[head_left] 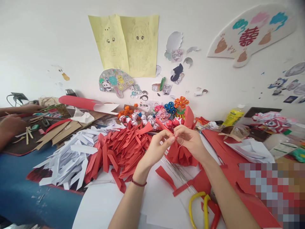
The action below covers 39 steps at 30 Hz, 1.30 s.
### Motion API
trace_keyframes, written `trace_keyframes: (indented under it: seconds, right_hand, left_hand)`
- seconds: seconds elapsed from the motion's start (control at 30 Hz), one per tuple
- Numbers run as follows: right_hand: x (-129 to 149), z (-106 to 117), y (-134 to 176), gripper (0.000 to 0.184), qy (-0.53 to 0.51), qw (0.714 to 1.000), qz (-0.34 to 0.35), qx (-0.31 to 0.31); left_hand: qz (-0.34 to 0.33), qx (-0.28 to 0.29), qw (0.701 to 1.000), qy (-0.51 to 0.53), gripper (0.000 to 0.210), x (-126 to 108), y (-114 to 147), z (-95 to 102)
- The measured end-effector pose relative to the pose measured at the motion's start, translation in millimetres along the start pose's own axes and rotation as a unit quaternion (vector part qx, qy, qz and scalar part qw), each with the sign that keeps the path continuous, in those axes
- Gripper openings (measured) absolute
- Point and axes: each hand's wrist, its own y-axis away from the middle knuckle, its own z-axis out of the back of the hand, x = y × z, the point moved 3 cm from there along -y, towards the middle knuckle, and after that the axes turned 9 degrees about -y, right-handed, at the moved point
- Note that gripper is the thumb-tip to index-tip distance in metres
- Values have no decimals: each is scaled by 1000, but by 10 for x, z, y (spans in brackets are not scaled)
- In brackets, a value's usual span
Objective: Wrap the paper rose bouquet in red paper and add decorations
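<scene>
White wall (71, 47) stands at twelve o'clock; left hand (160, 144) and right hand (190, 141), fingertips closed, pinch red paper (176, 137) between them, folded strips (128, 144) at nine o'clock; probably shaping, needing steady grip next

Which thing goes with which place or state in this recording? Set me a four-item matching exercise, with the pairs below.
Things:
1. White paper strips
2. Yellow bottle
3. Small red paper piece
4. Pale yellow sheets

Places or states:
A. Up on the wall, bearing drawings
B. At the fingertips of the left hand and right hand
C. Heaped left of red strips
D. Right of both hands, lid on

Pairs: 1-C; 2-D; 3-B; 4-A
</scene>
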Motion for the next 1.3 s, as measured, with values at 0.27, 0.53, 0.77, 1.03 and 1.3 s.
trace_keyframes:
  seconds: [0.27, 0.53, 0.77, 1.03, 1.3]
  right_hand:
    - [-60, 18, 11, 27, 12, 997, -34, -70]
    - [30, -45, 22, 9, 70, 993, 31, -84]
    - [79, -112, 25, 15, 65, 995, 18, -68]
    - [28, -71, 23, 18, 47, 997, -23, -60]
    - [-43, -19, 24, 6, 11, 999, -15, -51]
  left_hand:
    - [-56, -74, 990, -108, 22, -23, -1, 26]
    - [-128, -168, 917, -338, 13, -64, 55, 0]
    - [-195, -214, 831, -476, 16, -88, 64, -27]
    - [-180, -172, 843, -477, 17, -41, 51, -51]
    - [-134, -152, 886, -416, 13, -28, 50, -28]
